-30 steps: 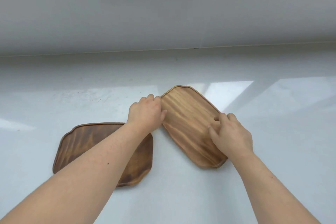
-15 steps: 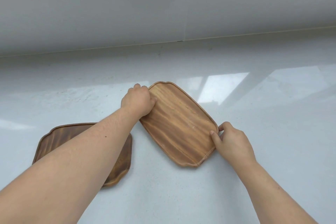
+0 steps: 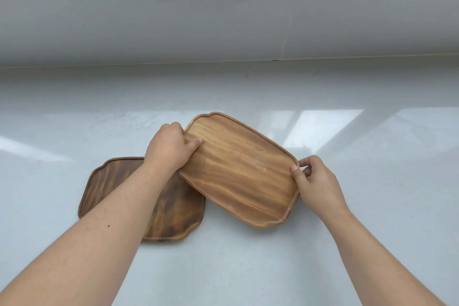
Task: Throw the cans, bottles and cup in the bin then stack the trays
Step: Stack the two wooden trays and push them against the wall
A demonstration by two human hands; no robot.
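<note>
A light wooden tray (image 3: 238,169) is held slightly above the white counter, tilted, with its left corner overlapping a dark wooden tray (image 3: 111,181) that lies flat on the counter. My left hand (image 3: 169,148) grips the light tray's left corner, thumb on its inside. My right hand (image 3: 315,181) pinches the tray's right edge between thumb and fingers. My left forearm covers the middle of the dark tray. No cans, bottles, cup or bin are in view.
The white glossy counter (image 3: 372,206) runs back to a grey wall (image 3: 223,7). Bright window reflections lie on the counter at the right.
The light tray has turned, risen and shifted left, and its left corner now overlaps the dark tray. Both hands stayed on its edges.
</note>
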